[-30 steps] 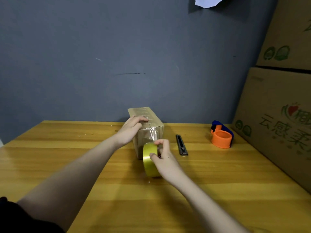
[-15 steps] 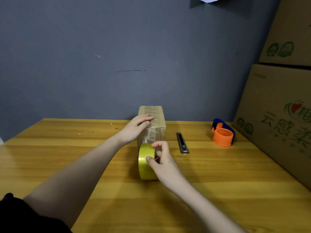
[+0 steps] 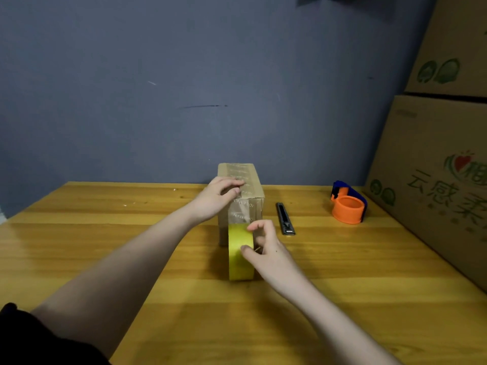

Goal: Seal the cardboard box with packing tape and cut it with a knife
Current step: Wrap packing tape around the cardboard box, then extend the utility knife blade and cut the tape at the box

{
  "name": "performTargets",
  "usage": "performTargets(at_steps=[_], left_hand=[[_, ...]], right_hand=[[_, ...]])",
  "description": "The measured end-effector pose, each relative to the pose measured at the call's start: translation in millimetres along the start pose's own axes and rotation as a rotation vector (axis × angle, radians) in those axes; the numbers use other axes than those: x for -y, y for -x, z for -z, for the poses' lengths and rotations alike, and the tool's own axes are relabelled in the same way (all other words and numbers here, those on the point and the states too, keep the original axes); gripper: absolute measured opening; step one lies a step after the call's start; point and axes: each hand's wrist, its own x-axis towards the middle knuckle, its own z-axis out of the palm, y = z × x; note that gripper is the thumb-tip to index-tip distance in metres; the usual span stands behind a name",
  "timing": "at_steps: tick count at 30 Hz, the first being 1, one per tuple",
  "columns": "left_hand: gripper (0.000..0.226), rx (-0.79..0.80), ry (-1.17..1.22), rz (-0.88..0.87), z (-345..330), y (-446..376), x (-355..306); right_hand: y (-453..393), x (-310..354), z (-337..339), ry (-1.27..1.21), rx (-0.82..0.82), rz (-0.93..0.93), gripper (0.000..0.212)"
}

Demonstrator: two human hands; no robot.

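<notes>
A small cardboard box (image 3: 257,204) stands on the wooden table (image 3: 105,233), a strip of clear tape running over its top and down its near face. My left hand (image 3: 218,197) presses on the box's top near edge. A yellow roll of packing tape (image 3: 240,252) stands on edge against the box's front, joined to that strip. My right hand (image 3: 266,248) grips the roll from its right side, fingers at the core. A dark utility knife (image 3: 285,218) lies on the table just right of the box, untouched.
An orange and blue tape dispenser (image 3: 347,205) sits at the back right. Large printed cardboard cartons (image 3: 434,180) are stacked along the right edge. A grey wall (image 3: 158,88) closes off the back of the table.
The box has turned so its end faces me squarely. The tape roll has come down lower on the near face, and my left hand stays on the box top.
</notes>
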Motion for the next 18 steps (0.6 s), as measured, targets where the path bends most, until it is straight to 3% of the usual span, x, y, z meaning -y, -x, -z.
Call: performTargets(at_steps=[9,18], left_hand=[[0.047,0.044,0.156,0.125,7.7,6.2,-15.0],[0.033,-0.135,0.112,0.124,10.4,-0.6,-30.4]], right_hand=[[-4.6,-7.5,7.3,-0.009,0.011,-0.028,0.034],[-27.6,-22.9,44.3,-0.053,-0.006,-0.186,0.017]])
